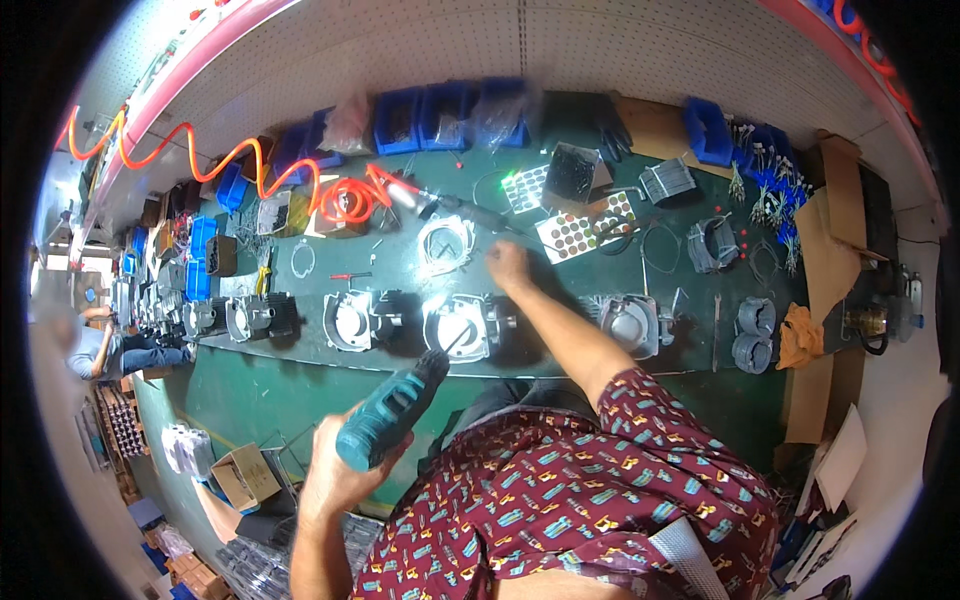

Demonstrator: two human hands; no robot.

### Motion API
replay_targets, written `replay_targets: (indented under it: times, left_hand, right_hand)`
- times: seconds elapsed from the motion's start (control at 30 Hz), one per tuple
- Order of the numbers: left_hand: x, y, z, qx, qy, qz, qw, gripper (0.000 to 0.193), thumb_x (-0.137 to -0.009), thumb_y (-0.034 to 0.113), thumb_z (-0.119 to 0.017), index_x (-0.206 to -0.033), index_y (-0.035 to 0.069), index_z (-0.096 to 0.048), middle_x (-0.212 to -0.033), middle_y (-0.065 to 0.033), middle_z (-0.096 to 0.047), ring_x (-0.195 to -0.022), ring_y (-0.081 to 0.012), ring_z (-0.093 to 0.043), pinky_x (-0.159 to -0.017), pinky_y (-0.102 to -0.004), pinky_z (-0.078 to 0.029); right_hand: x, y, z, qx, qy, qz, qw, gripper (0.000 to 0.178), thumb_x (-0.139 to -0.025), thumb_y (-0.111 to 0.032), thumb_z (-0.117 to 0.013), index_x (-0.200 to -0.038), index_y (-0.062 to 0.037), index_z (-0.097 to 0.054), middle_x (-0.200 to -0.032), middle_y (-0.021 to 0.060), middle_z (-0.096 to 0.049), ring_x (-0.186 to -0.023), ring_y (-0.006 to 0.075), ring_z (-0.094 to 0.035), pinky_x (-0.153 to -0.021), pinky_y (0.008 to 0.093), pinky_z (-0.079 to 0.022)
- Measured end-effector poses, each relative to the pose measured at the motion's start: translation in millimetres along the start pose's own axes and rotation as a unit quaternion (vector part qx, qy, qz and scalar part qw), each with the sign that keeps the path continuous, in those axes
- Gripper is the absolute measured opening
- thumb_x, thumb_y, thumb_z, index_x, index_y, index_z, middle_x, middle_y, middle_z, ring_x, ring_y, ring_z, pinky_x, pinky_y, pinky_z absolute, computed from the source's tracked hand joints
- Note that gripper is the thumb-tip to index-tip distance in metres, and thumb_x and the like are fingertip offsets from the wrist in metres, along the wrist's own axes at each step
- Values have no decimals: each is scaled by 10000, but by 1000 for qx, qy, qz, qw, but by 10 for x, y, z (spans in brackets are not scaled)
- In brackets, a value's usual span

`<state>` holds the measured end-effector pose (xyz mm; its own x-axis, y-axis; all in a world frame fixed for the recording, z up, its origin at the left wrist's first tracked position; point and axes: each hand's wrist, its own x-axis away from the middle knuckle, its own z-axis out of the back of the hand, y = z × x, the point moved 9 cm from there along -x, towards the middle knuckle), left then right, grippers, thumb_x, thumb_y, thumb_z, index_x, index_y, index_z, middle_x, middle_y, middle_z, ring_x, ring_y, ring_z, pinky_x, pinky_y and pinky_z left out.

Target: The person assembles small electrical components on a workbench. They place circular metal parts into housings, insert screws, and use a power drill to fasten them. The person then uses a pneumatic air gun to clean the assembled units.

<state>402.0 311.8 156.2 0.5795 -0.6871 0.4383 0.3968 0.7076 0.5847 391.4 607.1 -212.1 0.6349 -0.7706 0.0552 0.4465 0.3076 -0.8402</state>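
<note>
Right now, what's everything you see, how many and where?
Long workbench: one, green, centre
Round metal housings: at least five, silver, bench's near edge
Chunky plastic power tool: one, teal, lower middle
Coiled plastic hoses: two, orange, upper left and right
Open plastic bins: many, blue, bench's back
Flat dotted sheets: two, white, back centre
Crumpled cloth: one, orange, right
Cardboard pieces: several, brown, right
Distant person: one, blue trousers, far left
Left hand: one, bare, holding tool
Right hand: one, bare, over bench
Patterned shirt: one, maroon, bottom
</note>
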Motion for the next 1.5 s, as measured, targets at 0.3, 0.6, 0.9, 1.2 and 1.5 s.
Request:
replay_targets:
  times: [0.3,0.6,0.9,1.2,1.5]
  left_hand:
    - [540,-872,-323,185,67,58,979,342,-819,40,-753,-1145,37,-649,-959,-7,-652,-857,-146,-580,-761,-318,-494]
    - [312,-888,-84,125,108,-33,986,166,-779,92,-800,-874,10,-690,-698,-38,-665,-611,-98,-558,-575,-301,-473]
    - [-158,-1025,-408,190,6,-154,970,270,-843,91,-763,-1099,71,-679,-948,-28,-673,-834,-151,-617,-721,-319,-504]
    - [-491,-893,-1003,284,-142,-109,942,312,-863,164,-760,-1131,45,-654,-934,-40,-664,-827,-166,-624,-770,-323,-521]
    - [-333,-238,-1115,328,-210,-15,921,288,-845,132,-762,-1104,48,-672,-935,-32,-677,-788,-134,-628,-715,-300,-524]
  right_hand:
    - [-134,-277,-441,214,-126,19,969,216,-886,-17,-525,-1062,-47,-647,-1185,196,-596,-1086,375,-636,-898,483,-532]
    - [-292,-589,1,176,-81,67,979,181,-931,-184,-581,-1070,-69,-600,-1175,196,-607,-988,433,-652,-850,540,-530]
    - [1139,-915,1320,-491,-83,-166,851,168,-926,-73,-651,-1064,15,-612,-887,82,-670,-763,160,-675,-655,292,-596]
    - [2121,-659,2117,-614,-29,-166,771,168,-982,-134,-605,-1114,-31,-615,-940,71,-678,-796,161,-679,-710,313,-599]
    - [2234,-331,2594,-504,-229,-199,808,205,-968,-235,-645,-1024,-39,-638,-852,49,-693,-659,115,-655,-567,246,-551]
